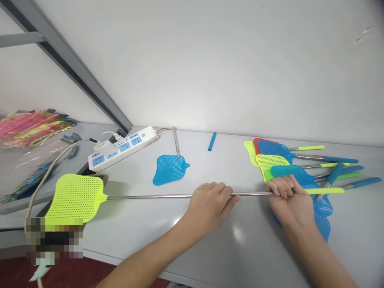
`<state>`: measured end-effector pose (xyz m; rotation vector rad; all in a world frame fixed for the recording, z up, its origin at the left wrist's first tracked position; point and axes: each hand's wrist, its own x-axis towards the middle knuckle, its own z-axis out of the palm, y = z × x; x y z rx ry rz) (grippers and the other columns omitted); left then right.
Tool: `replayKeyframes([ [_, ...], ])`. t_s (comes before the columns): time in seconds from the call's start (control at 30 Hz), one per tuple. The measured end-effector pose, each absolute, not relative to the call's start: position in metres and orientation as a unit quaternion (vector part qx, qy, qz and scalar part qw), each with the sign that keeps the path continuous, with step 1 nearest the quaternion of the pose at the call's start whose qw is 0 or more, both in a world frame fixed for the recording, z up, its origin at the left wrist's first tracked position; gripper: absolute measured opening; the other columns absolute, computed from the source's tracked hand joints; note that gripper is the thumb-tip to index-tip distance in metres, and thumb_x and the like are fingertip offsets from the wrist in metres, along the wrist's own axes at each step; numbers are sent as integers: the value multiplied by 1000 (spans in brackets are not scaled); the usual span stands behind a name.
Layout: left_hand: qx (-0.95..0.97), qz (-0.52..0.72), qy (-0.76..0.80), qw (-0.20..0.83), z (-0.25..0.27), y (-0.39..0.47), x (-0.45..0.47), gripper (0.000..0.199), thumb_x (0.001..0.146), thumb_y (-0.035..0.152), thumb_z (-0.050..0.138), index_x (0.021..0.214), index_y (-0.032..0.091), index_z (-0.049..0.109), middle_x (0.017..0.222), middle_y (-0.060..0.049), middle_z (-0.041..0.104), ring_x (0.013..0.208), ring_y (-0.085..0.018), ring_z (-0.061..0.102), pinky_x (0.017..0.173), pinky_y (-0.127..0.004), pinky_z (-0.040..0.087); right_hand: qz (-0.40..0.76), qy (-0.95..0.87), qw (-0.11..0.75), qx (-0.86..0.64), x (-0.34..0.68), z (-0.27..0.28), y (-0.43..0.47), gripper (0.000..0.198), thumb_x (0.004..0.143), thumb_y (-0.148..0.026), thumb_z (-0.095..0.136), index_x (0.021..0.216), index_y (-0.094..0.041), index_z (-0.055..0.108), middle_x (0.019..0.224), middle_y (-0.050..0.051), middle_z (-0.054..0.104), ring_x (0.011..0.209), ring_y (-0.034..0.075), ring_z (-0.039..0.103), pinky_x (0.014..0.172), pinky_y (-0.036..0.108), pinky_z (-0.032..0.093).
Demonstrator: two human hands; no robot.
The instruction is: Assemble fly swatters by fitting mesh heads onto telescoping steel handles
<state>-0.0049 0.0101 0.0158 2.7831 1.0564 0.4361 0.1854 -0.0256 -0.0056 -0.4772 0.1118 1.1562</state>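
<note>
Both hands hold one yellow-green fly swatter (76,197) by its long metal rod (168,196). The left hand (210,204) is closed loosely around the middle of the rod, and the right hand (289,198) is clenched where the rod meets the yellow handle. The long axis runs from 9 to 3 o'clock, with the head far out at 9 o'clock, so the left hand is nearer to it. On the table (240,240), a pile of swatters (279,160) lies under and beyond the right hand; a blue swatter head (168,170) lies at 11 o'clock.

swatter in hands (75,198): 1 | blue headed rod (169,169): 1 | loose blue grip (212,141): 1 | power strip (123,148): 1
</note>
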Motion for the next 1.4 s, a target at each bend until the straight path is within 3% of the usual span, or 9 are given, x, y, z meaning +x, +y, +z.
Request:
replayKeyframes([
  [0.37,950,91,294,50,11,7,21,20,86,27,32,76,18,47,66,1,53,57,-12,52,46,-25,32,558,50,794,-235,185,-11,-21,22,78,-8,37,60,-18,27,49,-8,13,38,6,23,40,20,30],
  [0.6,956,151,243,62,5,6,61,8,82,22,38,80,17,44,67,1,54,53,-13,51,39,-26,25,528,27,805,-270,192,-11,-21,22,78,-15,40,59,-17,29,48,-6,25,42,7,31,45,21,35],
  [0.73,952,175,240,69,6,4,82,7,79,17,39,82,15,45,62,0,53,51,-12,50,37,-25,25,493,5,823,-282,191,-10,-23,31,77,-20,40,53,-17,22,48,-4,27,44,8,34,48,23,38],
  [0.83,954,181,228,73,5,4,91,10,72,11,42,80,15,47,66,-1,55,50,-12,50,36,-25,25,480,14,825,-297,187,-10,-24,35,77,-23,39,51,-17,17,47,-4,26,45,9,35,50,26,39],
  [0.97,952,164,241,88,1,5,96,10,73,16,43,80,16,49,62,-2,56,48,-13,50,37,-26,26,473,20,832,-290,179,-12,-24,37,75,-24,42,48,-16,19,49,-3,28,53,10,43,57,27,42],
  [1.17,954,164,236,83,1,1,99,15,76,17,40,86,12,50,73,-6,58,62,-16,54,40,-27,32,489,-7,823,-288,171,-15,-27,38,73,-25,48,46,-16,24,68,1,46,76,12,51,69,27,43],
  [1.4,950,179,247,68,4,2,101,20,82,22,38,80,11,54,65,-6,57,60,-16,53,44,-28,36,546,-15,791,-274,176,-12,-24,32,74,-26,49,52,-17,27,66,-2,44,65,11,49,65,30,44],
])
